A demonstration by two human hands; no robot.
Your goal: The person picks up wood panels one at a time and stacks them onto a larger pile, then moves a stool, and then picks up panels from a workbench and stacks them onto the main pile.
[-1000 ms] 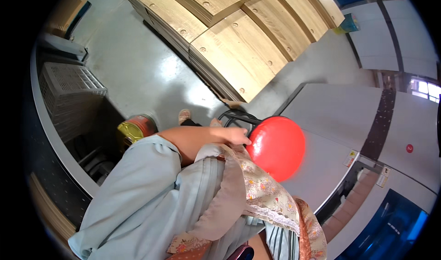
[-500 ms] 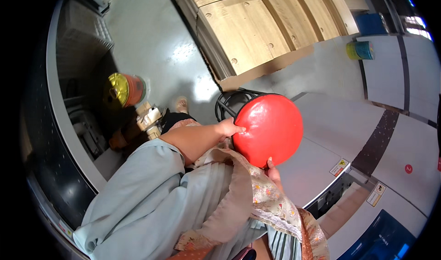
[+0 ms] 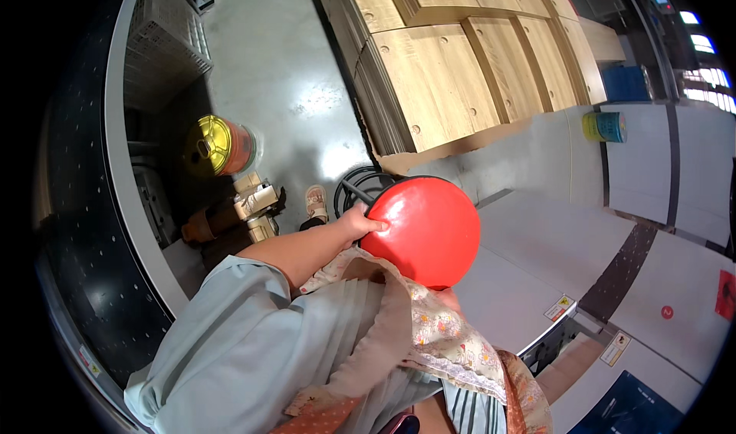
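Observation:
A stool point(image 3: 422, 231) with a round, glossy red seat and black metal legs is held tilted in front of me, its seat toward me. My left hand point(image 3: 360, 223) grips the left edge of the seat, thumb on top and the other fingers out of sight beneath. At the seat's lower edge, my right hand point(image 3: 448, 299) holds on, partly covered by a flowered sleeve, with its fingers mostly hidden. The black legs and ring point(image 3: 354, 190) show behind the seat, at its upper left.
Stacked wood-grain panels point(image 3: 437, 85) stand ahead. A pale machine surface point(image 3: 537, 235) with dark strips spreads right, carrying a yellow-and-blue can point(image 3: 606, 126). To the left are a black speckled counter point(image 3: 100, 227), a yellow-and-orange drum point(image 3: 222, 146) and small cardboard pieces point(image 3: 255, 199) on the floor.
The stool has shifted left and slightly down in view, with both hands on it. The right thumb no longer shows on the seat. The view has turned slightly, and a sandaled foot shows more.

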